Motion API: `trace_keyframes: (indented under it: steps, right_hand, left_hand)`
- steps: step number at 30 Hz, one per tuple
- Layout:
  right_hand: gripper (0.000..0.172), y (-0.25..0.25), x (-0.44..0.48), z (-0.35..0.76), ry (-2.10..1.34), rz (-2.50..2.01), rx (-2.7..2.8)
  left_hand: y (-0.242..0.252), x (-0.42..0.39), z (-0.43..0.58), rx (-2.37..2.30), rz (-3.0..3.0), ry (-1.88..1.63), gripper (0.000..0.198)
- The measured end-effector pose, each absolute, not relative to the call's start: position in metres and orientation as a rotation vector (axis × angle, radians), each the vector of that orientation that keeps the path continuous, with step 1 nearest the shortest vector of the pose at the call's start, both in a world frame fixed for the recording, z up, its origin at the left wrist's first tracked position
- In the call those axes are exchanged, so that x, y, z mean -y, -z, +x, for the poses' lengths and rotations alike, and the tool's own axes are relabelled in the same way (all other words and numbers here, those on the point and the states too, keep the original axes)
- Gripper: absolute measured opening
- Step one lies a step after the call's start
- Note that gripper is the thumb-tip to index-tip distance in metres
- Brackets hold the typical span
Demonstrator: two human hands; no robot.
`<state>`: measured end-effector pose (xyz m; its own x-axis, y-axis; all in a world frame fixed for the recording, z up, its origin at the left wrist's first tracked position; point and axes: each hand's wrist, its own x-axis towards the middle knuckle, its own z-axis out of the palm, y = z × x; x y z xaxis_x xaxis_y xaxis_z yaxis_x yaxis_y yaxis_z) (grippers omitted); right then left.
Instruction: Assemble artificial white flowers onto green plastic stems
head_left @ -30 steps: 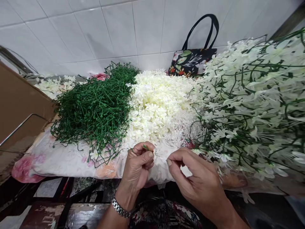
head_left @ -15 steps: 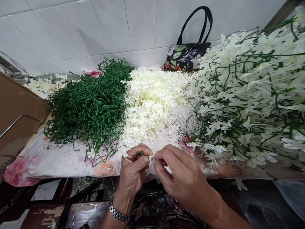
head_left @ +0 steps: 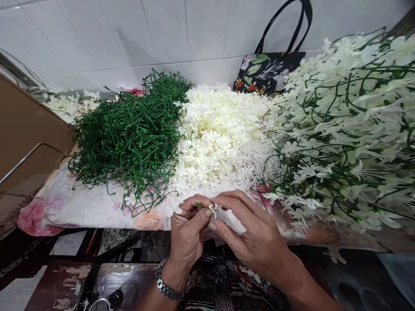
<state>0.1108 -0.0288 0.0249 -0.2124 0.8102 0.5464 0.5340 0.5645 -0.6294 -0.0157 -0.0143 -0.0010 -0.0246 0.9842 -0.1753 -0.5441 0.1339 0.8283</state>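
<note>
White flower [head_left: 212, 209] | I see left hand [head_left: 189, 224] pinching it | right hand [head_left: 248, 222] at its petals, narrowly parted, hold I can't tell | green stems [head_left: 129, 134] beyond left hand

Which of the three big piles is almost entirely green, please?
The left pile; the middle pile is creamy white, and the right pile mixes white with green.

Wall tiles [head_left: 162, 34]: smooth, pale, light sheen. Stems [head_left: 126, 138]: green, plastic in appearance, low gloss. Flowers [head_left: 210, 149]: thin cloth-like petals, matt. Counter cover [head_left: 90, 214]: printed, smooth sheet. Bag [head_left: 264, 73]: printed, cloth-like. Box [head_left: 29, 125]: brown cardboard, matt. Rod [head_left: 22, 161] and watch band [head_left: 163, 286]: polished metal. Lower board [head_left: 129, 278]: glossy, coating flaked.
</note>
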Motion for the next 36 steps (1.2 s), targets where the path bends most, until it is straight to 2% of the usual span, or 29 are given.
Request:
trace_keyframes:
  steps: [6, 11, 17, 25, 30, 36]
  right_hand:
    - [0.009, -0.015, 0.029, 0.108, -0.381, -1.098, 1.815]
    - [0.010, -0.012, 0.027, 0.111, -0.413, -1.173, 1.787]
    - [0.010, -0.022, 0.028, 0.117, -0.485, -1.163, 1.804]
    - [0.013, -0.038, 0.026, 0.124, -0.437, -1.088, 2.070]
    - [0.016, -0.035, 0.024, 0.124, -0.344, -1.136, 2.183]
    - [0.015, -0.026, 0.023, 0.126, -0.390, -1.182, 2.176]
  left_hand:
    - [0.000, 0.018, -0.013, -0.982, 0.649, -1.405, 0.014]
    - [0.004, 0.019, -0.018, -0.952, 0.764, -1.401, 0.018]
    - [0.015, 0.022, -0.028, -1.072, 1.220, -1.373, 0.013]
    - [-0.003, 0.019, -0.032, -1.095, 1.745, -1.305, 0.017]
    - [0.001, 0.018, -0.032, -1.150, 1.866, -1.207, 0.020]
    - [0.011, 0.015, -0.033, -1.156, 1.923, -1.119, 0.020]
